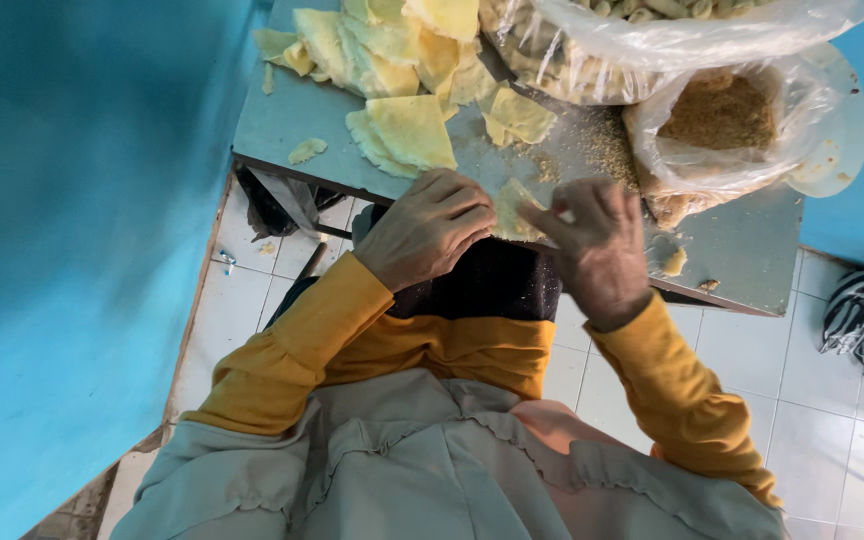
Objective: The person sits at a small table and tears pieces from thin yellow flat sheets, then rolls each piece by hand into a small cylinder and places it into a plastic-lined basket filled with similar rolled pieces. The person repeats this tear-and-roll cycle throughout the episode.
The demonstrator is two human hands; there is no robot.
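Observation:
Both of my hands meet at the near edge of a grey metal table [282,130]. My left hand [427,228] and my right hand [597,245] pinch a small pale yellow dough sheet [512,208] between their fingers. Beyond them lies a loose heap of similar yellow dough sheets [392,60], with single sheets [414,130] close to my left hand. A clear bag of brown crumbly filling [717,120] sits right of my right hand, and crumbs [607,150] are scattered on the table beside it.
A large clear plastic bag of rolled pieces [652,40] stands at the back. A white plate [837,150] lies under the filling bag. A blue wall [82,250] rises at left. A striped cloth [857,310] lies on the white tiled floor.

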